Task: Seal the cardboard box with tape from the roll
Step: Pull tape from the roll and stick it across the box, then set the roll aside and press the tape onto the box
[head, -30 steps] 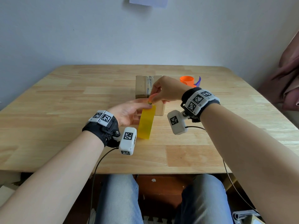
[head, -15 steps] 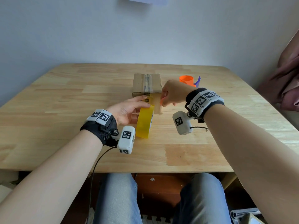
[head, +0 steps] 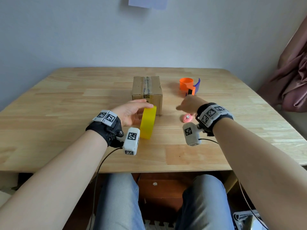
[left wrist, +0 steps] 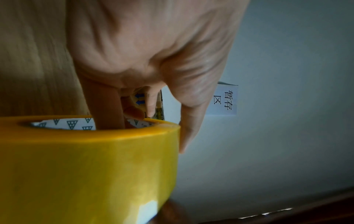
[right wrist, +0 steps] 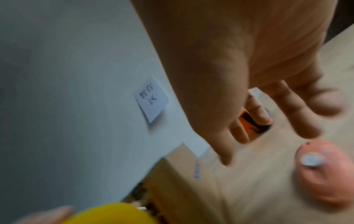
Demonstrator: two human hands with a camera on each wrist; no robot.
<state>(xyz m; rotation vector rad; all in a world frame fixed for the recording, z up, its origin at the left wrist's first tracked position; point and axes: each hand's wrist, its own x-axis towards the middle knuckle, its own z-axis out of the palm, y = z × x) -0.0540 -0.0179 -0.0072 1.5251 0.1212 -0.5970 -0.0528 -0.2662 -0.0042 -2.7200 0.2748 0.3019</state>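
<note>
One yellow tape roll (head: 148, 122) stands on its edge on the counter (head: 66, 103), its hole facing left and right, near the middle of the front half, just in front of the cardboard box (head: 147, 92). The left hand (head: 131, 113) grips the roll: fingers curl into the core while the thumb lies along the outer rim, as the left wrist view shows (left wrist: 191, 121).

The single cardboard box sits near the counter's centre, its long axis running from the front edge toward the back edge. One strip of tape (head: 147, 85) runs along that axis over the top seam and down the front face.

The right hand (head: 191, 103) hovers above the counter to the right of the box, fingers loosely spread and holding nothing; the right wrist view is blurred. Just beneath and in front of it lies one small pink object (head: 187, 117) with a silver disc on top. Toward the back right stands one orange tape dispenser (head: 188, 85) with a blue blade guard. One paper note (head: 147, 2) hangs on the wall behind.
</note>
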